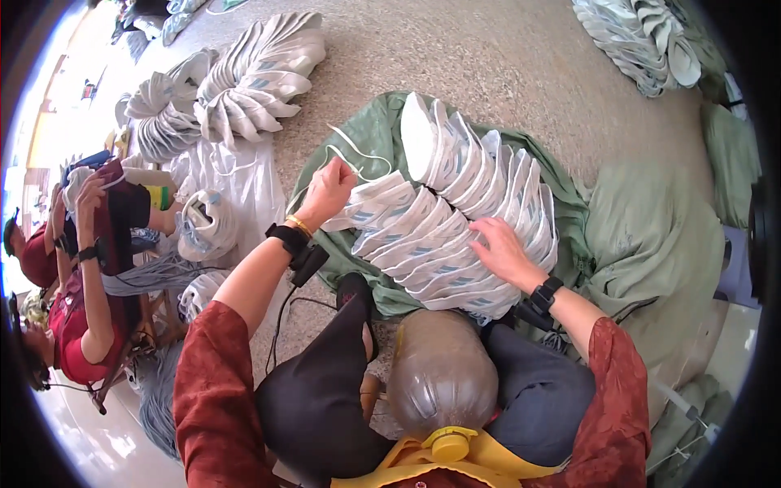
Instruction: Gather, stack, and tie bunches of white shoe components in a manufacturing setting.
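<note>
**Hands on a leaning row of white masks**

Both hands are set on a long curved row of white face masks [455, 220], which lies on a green cloth sack [569, 211] spread on the speckled floor [488, 65], just ahead of the knees. The left hand [325, 193] is closed in a pinch on the near end of the row, where white elastic loops [350, 154] stand up loose. The right hand [503, 252] is laid flat and open on the lower right flank, pressing and gripping nothing.

As a judgement, the row could fan apart or topple sideways if pressure from the flat hand is eased, since the masks only lean on one another. The loose loops could be snagged by the pinching fingers, and a single mask dragged out of order. The clear plastic bottle with a yellow cap [443, 382], held between the legs, could be tipped by a shift of the knees.

No readable labels or signs are made out. Pale blue marks are seen on each mask. More fanned mask stacks lie at upper left [252, 81] and upper right [643, 41]; a white bag [236, 175] sits beside the former. Other people [81, 268] are seated at the left edge.
</note>
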Motion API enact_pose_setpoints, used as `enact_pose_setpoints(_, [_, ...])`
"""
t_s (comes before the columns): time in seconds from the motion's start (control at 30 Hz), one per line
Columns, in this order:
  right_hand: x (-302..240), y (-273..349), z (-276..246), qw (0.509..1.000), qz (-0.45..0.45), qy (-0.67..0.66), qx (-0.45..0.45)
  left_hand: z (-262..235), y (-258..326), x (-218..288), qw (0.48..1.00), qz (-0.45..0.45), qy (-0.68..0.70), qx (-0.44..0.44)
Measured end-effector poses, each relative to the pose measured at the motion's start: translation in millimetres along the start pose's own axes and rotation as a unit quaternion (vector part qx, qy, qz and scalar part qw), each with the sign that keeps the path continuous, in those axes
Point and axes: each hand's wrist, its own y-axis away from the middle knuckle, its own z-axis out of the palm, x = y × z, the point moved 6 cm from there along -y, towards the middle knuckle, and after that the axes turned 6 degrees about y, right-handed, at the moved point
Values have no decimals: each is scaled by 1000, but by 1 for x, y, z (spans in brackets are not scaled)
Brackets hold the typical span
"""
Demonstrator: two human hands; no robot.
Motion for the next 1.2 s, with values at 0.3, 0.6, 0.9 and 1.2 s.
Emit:
enact_pose_setpoints(0.3, [0, -12, 29, 996, -41, 63, -54, 64, 1, 1, 990, -36, 68, -121])
enact_pose_setpoints(0.6, [-10, -18, 25, 993, -44, 85, -62, 68, 18, 4, 995, -4, 74, -65])
enact_pose_setpoints(0.9, [3, -10, 25, 997, 64, 23, -27, 76, 17, 10, 993, 60, 74, -72])
enact_pose_setpoints(1.2, [-8, -29, 46, 965, 151, 162, -144, 79, 16, -5, 997, -52, 47, -17])
